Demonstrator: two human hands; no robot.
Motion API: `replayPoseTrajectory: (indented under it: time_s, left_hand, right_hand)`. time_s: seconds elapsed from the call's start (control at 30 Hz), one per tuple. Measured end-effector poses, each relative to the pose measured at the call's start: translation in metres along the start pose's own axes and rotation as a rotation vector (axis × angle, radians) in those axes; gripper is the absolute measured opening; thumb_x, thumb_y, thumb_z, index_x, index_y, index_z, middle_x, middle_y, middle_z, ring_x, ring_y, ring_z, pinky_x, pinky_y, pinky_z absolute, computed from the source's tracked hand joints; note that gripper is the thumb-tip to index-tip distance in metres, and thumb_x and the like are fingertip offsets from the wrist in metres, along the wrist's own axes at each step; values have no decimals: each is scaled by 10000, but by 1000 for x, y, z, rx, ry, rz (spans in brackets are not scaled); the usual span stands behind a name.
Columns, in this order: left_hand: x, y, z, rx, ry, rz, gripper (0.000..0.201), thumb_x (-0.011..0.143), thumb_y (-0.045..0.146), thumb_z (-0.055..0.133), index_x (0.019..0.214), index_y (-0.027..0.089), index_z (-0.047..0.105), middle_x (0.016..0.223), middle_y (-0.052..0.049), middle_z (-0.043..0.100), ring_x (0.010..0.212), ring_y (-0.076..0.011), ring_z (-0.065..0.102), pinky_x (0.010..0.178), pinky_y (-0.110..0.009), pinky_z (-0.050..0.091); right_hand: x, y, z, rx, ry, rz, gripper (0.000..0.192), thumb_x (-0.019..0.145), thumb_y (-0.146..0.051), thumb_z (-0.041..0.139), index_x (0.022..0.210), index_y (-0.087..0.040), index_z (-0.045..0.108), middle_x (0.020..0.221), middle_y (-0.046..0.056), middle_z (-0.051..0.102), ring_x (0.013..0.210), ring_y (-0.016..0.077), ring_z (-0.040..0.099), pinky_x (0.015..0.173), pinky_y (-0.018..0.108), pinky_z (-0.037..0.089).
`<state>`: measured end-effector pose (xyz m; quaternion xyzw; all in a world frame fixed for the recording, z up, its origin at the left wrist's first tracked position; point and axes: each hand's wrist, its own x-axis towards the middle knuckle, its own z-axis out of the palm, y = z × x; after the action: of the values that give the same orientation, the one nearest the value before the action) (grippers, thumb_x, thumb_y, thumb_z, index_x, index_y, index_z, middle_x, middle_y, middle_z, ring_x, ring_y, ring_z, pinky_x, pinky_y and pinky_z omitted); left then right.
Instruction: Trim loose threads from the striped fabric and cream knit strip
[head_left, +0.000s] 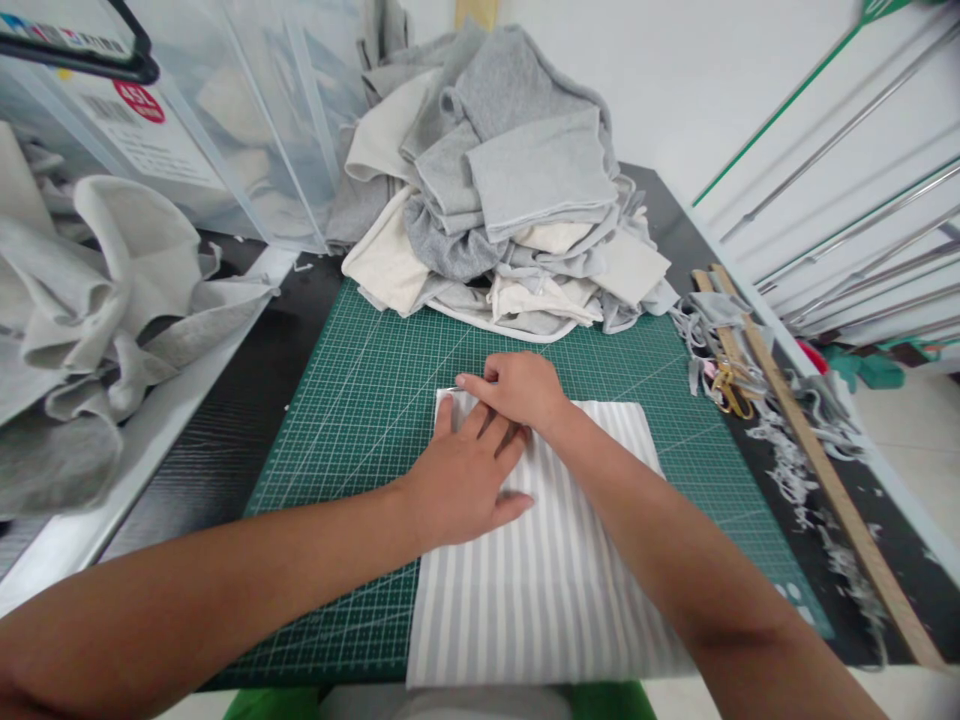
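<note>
Striped fabric [540,590] lies flat on the green cutting mat [352,400], its near edge cut off by the frame. Left hand [465,475] presses it with fingers spread; right hand [521,388] pinches its far-left corner, the grip partly hidden. Heaped grey cloth pile [495,190] sits at 12 o'clock, wooden ruler [817,470] at 3 o'clock on the counter [217,440].

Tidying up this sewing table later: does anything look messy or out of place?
Yes. Fabric scraps and threads litter the black table's right edge around the wooden ruler, and the grey and cream fabric pile spills onto the green cutting mat. The striped fabric lies flat under both hands.
</note>
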<state>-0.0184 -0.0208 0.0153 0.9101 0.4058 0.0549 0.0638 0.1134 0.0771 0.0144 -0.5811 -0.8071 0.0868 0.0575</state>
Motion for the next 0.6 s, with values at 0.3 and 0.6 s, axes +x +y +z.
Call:
replayPoseTrajectory:
  time_s: [0.3, 0.6]
  left_hand:
    - [0, 1, 0, -2, 3, -3, 667, 887, 622, 411, 1403, 200, 419, 1486, -139, 348, 1375, -389, 217, 1068, -689, 190]
    - [0, 0, 0, 8, -7, -5, 699, 887, 633, 402, 1433, 198, 385, 1479, -151, 352, 1385, -398, 197, 1065, -690, 191]
  right_hand:
    - [-1, -5, -1, -10, 1, -57, 560, 843, -711, 403, 699, -221, 631, 678, 15, 660, 619, 145, 523, 544, 285, 220]
    - [7, -5, -5, -1, -53, -51, 564, 824, -719, 430, 658, -213, 616, 669, 16, 639, 587, 132, 478, 533, 284, 221]
